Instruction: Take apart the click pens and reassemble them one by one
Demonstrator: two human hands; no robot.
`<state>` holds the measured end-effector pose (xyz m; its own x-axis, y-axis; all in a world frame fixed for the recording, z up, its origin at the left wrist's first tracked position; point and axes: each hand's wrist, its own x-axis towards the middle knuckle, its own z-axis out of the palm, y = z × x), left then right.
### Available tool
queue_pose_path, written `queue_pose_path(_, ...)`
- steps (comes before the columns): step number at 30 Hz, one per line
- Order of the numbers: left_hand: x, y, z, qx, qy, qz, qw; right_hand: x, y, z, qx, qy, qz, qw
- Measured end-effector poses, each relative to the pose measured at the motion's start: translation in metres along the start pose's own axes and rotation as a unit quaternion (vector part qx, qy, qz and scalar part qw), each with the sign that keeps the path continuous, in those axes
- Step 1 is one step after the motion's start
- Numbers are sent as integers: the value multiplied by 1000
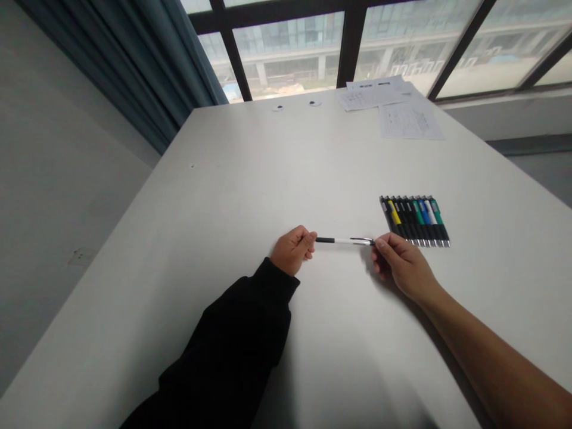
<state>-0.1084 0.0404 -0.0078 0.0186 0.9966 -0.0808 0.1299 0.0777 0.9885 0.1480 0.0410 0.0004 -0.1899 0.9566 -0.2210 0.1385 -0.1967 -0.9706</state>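
A black and white pen (343,241) is held level just above the white table (232,179), one end in each hand. My left hand (292,249), in a black sleeve, pinches the pen's black end with curled fingers. My right hand (400,262), bare-armed, grips the other end, where the metal clip is. Just beyond my right hand lies a tidy row of several pens (415,220), side by side, with black, yellow, green, blue and white barrels.
Sheets of printed paper (393,107) lie at the far right of the table by the window. Two round cable holes (295,105) sit near the far edge. A blue curtain (147,65) hangs at the far left.
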Motion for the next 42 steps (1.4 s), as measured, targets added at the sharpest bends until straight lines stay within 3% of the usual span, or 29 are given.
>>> queue_pose_path(42,0,-5,1,30,19,8,999,-2,-1,1,-59,10,5,998)
